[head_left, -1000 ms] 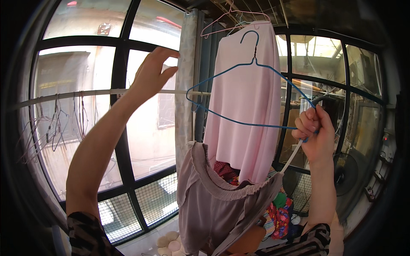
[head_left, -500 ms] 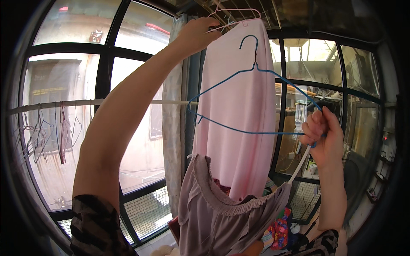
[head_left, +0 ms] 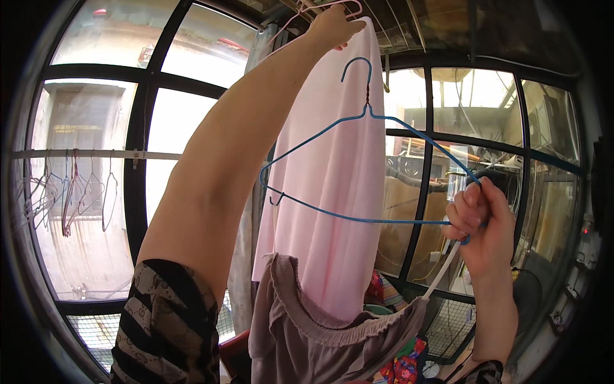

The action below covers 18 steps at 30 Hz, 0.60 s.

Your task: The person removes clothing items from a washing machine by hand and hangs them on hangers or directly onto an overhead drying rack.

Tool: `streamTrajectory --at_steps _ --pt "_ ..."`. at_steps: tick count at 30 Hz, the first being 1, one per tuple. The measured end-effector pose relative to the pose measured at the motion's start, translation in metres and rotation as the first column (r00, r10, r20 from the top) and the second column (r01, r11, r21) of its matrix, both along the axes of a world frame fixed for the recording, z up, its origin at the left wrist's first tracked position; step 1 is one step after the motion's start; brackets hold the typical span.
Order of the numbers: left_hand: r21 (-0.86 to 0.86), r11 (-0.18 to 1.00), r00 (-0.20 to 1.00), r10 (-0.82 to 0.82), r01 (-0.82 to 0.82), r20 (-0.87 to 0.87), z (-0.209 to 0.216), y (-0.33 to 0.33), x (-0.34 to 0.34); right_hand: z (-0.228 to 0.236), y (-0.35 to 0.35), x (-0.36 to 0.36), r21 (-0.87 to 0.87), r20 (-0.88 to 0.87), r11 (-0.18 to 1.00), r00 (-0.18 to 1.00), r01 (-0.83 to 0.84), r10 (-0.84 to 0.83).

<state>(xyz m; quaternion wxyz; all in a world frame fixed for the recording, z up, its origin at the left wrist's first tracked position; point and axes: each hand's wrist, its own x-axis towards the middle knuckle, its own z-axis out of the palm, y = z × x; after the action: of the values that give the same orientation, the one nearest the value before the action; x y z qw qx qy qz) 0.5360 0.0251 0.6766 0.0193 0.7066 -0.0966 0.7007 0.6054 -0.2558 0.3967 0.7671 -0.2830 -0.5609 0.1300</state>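
Observation:
Near the top, my left hand (head_left: 334, 31) has its fingers closed at the upper edge of a long pale pink cloth (head_left: 320, 185), which hangs from a pink hanger (head_left: 299, 18). The hand partly hides where cloth and hanger meet. On the right, my right hand (head_left: 476, 221) grips the lower right corner of a blue wire hanger (head_left: 358, 219). A grey-brown garment (head_left: 300, 349) with a gathered neckline dangles from that hanger by thin light straps. One strap runs up to my right hand; the other reaches the hanger's left end. The blue hook points up, unattached.
Several bare hangers (head_left: 77, 192) hang on a pale rail (head_left: 96, 154) at the left, before dark-framed windows. A grey curtain (head_left: 240, 281) stands behind my left arm. Below lies colourful flowered fabric (head_left: 406, 365). A dark fan (head_left: 524, 294) is at the right.
My left hand has moved right along the pink hanger to the cloth's top. The view has shifted, so the pink cloth and blue hanger appear further left. My right hand keeps its grip.

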Motion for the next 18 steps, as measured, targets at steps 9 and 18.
streamTrajectory --at_steps 9,18 --pt "-0.354 0.924 0.989 0.126 -0.147 -0.082 0.009 0.008 -0.008 -0.001 0.003 0.039 0.010 -0.008 0.999 0.999 -0.045 0.045" --pt "-0.271 0.962 0.993 0.007 0.025 0.118 0.033 0.052 -0.027 0.008 0.017 0.048 0.035 0.009 0.995 0.995 -0.099 0.098"
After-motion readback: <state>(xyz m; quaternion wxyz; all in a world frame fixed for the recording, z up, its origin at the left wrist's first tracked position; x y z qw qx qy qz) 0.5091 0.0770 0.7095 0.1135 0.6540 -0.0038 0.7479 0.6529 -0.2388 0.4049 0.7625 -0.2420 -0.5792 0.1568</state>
